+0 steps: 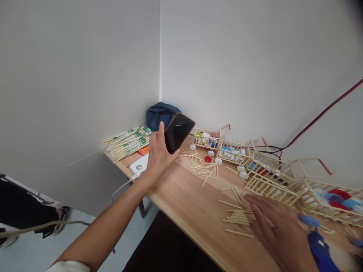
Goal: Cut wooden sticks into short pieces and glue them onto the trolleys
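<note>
My left hand (159,151) is closed on a smartphone (179,130), holding it tilted above the far left part of the table, dark screen showing. My right hand (279,226) lies low over the table at the right, fingers stretched out, slightly blurred. Its fingertips are beside a small pile of cut wooden sticks (241,216); whether they touch is unclear. Just right of that hand is a blue tool, apparently a glue gun (321,251). More short sticks (208,170) lie scattered in the middle of the table.
Several small stick-built carts (205,139) with bottle-cap wheels and caps inside line the wall. Bundles of packaged chopsticks (132,141), a dark blue cloth bag (161,114) and a white power bank (138,165) with a cable occupy the far left. A red-black cable (320,112) runs along the wall.
</note>
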`<action>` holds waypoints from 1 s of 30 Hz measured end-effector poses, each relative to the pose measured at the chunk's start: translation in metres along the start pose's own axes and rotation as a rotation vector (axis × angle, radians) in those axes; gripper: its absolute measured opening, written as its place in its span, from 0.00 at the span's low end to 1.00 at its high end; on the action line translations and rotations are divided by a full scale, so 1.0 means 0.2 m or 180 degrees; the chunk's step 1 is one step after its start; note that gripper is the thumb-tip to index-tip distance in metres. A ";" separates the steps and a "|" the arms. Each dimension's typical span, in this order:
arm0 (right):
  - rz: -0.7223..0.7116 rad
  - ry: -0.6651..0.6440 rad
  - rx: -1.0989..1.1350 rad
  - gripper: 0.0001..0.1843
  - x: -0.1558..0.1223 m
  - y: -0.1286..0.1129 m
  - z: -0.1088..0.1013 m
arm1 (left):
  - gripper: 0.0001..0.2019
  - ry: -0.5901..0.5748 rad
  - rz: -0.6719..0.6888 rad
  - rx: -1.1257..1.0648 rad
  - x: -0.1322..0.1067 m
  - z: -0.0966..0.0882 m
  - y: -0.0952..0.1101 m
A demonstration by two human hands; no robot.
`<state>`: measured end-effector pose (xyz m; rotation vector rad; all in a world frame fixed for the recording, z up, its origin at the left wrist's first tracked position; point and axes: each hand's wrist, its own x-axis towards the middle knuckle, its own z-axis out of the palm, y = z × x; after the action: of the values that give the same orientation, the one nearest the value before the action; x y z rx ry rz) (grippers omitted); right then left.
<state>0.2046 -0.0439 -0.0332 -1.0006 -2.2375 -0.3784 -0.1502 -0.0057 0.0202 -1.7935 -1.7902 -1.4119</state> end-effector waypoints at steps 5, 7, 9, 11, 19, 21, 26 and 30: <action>0.0007 0.0018 -0.0055 0.12 0.00 0.01 0.00 | 0.51 -0.0181 -0.0401 0.0665 0.15 -0.14 -0.27; -0.0038 -0.0012 -0.0068 0.12 -0.01 0.01 0.01 | 0.51 -0.0353 -0.0549 0.0987 0.18 -0.18 -0.38; -0.0028 -0.0056 -0.0070 0.12 -0.01 0.02 0.02 | 0.51 -0.0578 -0.0670 0.1283 0.18 -0.21 -0.48; 0.0019 -0.0086 -0.0068 0.12 -0.02 0.03 0.02 | 0.50 -0.0838 -0.0836 0.1520 0.17 -0.23 -0.56; -0.0091 -0.0148 -0.0172 0.14 -0.03 0.04 0.03 | 0.47 -0.1223 -0.1198 0.2104 0.15 -0.25 -0.70; -0.0113 -0.0157 -0.0138 0.14 -0.02 0.04 0.02 | 0.45 -0.1316 -0.1111 0.2175 0.18 -0.26 -0.71; -0.0108 -0.0201 -0.0097 0.14 -0.02 0.03 0.01 | 0.40 -0.1561 -0.1111 0.2379 0.23 -0.25 -0.72; 0.0018 -0.0204 -0.0078 0.14 -0.02 0.03 0.01 | 0.38 -0.1551 -0.1122 0.2410 0.23 -0.24 -0.71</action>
<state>0.2106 -0.0408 -0.0383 -1.0450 -2.2917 -0.3770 -0.3048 0.0189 0.0150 -1.5013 -2.5076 -0.2400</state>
